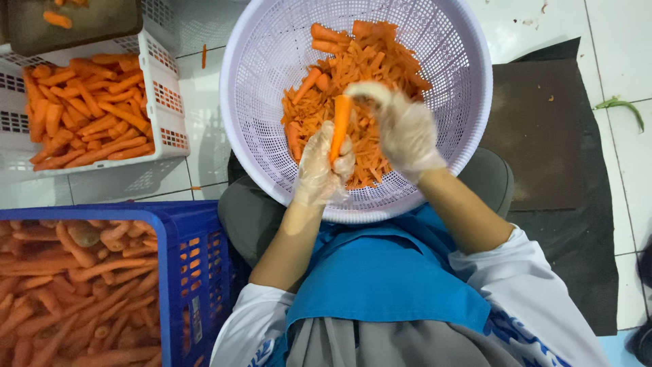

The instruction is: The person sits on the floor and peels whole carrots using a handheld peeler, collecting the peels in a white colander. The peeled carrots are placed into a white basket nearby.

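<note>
My left hand (319, 166), in a thin clear glove, grips the lower end of an orange carrot (339, 122) held upright over a round white basket (258, 88). My right hand (402, 126), also gloved and blurred, is closed over the carrot's upper part; whatever it holds is hidden. The basket rests on my lap and holds a heap of carrot peelings and a few peeled carrots (360, 61).
A blue crate (197, 272) of unpeeled carrots stands at lower left. A white crate (163, 102) of peeled carrots sits at upper left. A dark mat (550, 156) lies on the white tiled floor at right, with a green scrap (621, 105) beyond it.
</note>
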